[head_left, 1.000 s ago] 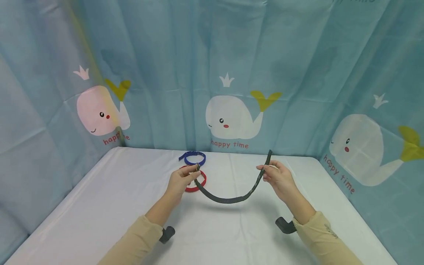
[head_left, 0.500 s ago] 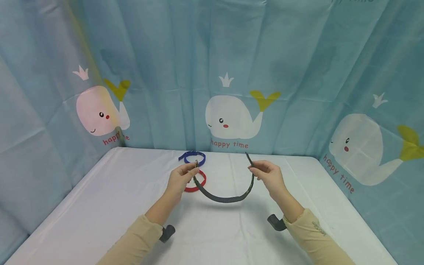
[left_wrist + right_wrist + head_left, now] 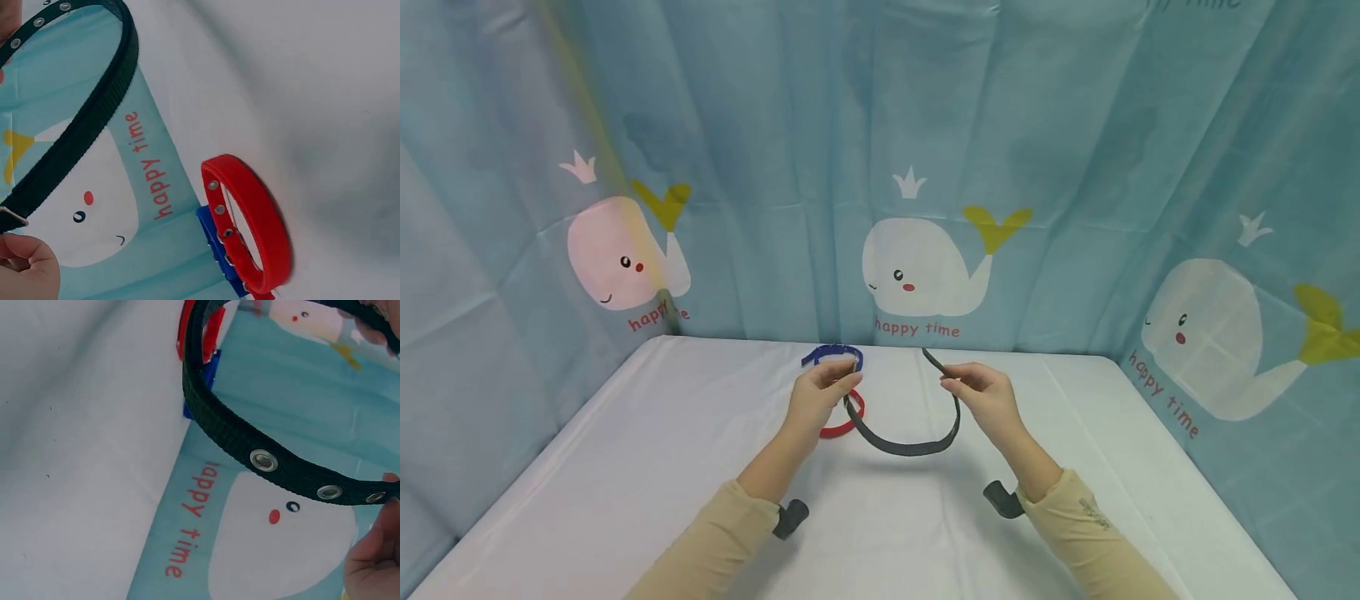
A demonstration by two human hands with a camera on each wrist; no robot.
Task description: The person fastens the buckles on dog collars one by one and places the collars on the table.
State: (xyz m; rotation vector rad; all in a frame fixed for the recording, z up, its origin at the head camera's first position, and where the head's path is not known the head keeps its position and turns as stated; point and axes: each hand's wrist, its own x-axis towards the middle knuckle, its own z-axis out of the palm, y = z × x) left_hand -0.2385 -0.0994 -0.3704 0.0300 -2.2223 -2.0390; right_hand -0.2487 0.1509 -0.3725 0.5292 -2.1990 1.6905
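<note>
A dark green pet collar (image 3: 907,448) sags in a U above the table between my two hands. My left hand (image 3: 817,400) pinches its buckle end; the metal buckle (image 3: 14,215) shows in the left wrist view. Near the other end, my right hand (image 3: 990,402) pinches the strap, and the free tip sticks up past the fingers. Metal-rimmed eyelets (image 3: 264,460) line that end in the right wrist view. Behind the left hand lies a red collar (image 3: 259,212), looped on the table. Beyond it is a looped blue collar (image 3: 838,350), partly covered in the head view.
The collars lie on a white-covered table (image 3: 662,450). A light blue curtain (image 3: 760,167) with printed whales stands along its back and sides. A dark device (image 3: 1002,500) sits at the right sleeve, and a similar dark piece (image 3: 791,518) at the left.
My right hand has moved left toward the left hand, bringing the collar's ends closer together. The collar's free tip now leans left. My left hand has shifted slightly right.
</note>
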